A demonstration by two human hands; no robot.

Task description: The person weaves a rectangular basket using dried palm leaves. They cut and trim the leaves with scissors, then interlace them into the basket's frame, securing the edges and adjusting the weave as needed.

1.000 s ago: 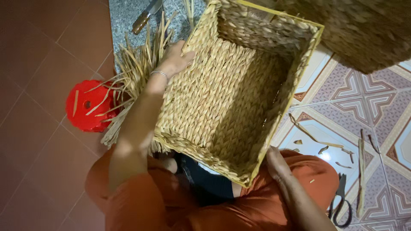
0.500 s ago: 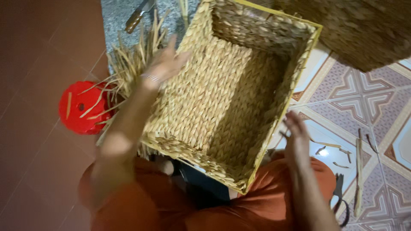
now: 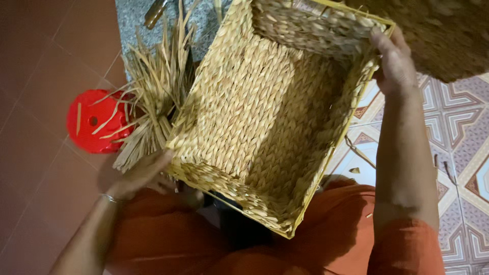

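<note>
Both hands grip a rectangular woven basket (image 3: 265,117) resting on the person's lap: left hand (image 3: 145,173) grasps its near left corner, right hand (image 3: 395,63) its far right corner. Straw bundle (image 3: 153,97) and red stool (image 3: 97,121) lie left on the floor.

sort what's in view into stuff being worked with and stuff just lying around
In hand: woven straw basket, gripped by left hand at its near corner and right hand at its far rim.

Lying about: bundle of dry straw, red plastic stool, second woven basket.
</note>
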